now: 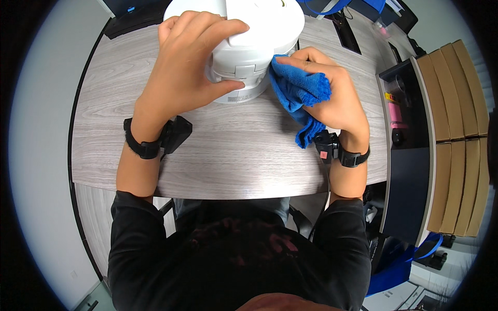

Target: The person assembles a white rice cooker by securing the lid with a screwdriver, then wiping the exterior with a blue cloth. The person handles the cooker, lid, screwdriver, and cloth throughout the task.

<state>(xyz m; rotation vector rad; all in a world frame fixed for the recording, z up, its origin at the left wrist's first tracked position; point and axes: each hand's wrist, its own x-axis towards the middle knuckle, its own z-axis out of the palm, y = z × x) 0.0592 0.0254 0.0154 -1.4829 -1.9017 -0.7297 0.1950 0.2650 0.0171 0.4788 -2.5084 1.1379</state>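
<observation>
A white rounded plastic appliance (270, 23) stands on the desk at the top of the view, with a latch-like tab on its near side and a wider base under it. My left hand (192, 57) grips its near left side, fingers over the top and thumb against the lower front. A blue microfiber cloth (295, 88) is bunched in my right hand (332, 93), which presses it to the appliance's right side. One end of the cloth hangs down toward the desk. Some of my right fingers are hidden behind the cloth and the appliance.
The grey wood-grain desk (233, 155) has a curved front edge close to my body. At the right stand a dark shelf unit (410, 176) and several upright cardboard boxes (456, 93). A black object (140, 26) lies at the far left. A thin cable runs down from my right wrist.
</observation>
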